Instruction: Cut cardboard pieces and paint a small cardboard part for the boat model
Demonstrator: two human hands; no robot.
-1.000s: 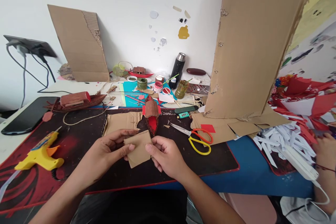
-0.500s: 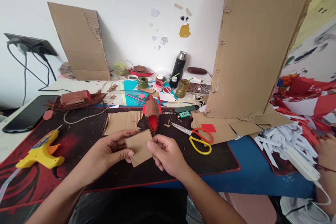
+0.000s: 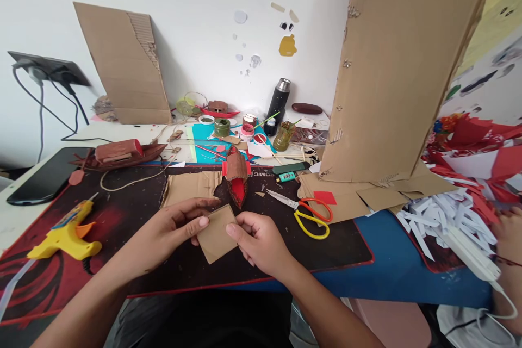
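Note:
A small, roughly square piece of cardboard is held tilted above the dark desk mat. My left hand pinches its left edge, thumb on top and fingers behind. On the right edge, my right hand grips it the same way, with some fingers hidden beneath. Just beyond the piece stands a small model boat with a brown canopy and red inside. Scissors with orange and yellow handles lie open to the right. A larger cardboard sheet lies flat behind my left hand.
A yellow glue gun lies at left, near a brown model boat and a phone. Paint jars and a black flask stand behind. Tall cardboard, paper strips and another person's arm are at right.
The cardboard piece has turned a little in my hands, and my left thumb has shifted up toward its upper left corner. The objects on the desk stay as they were.

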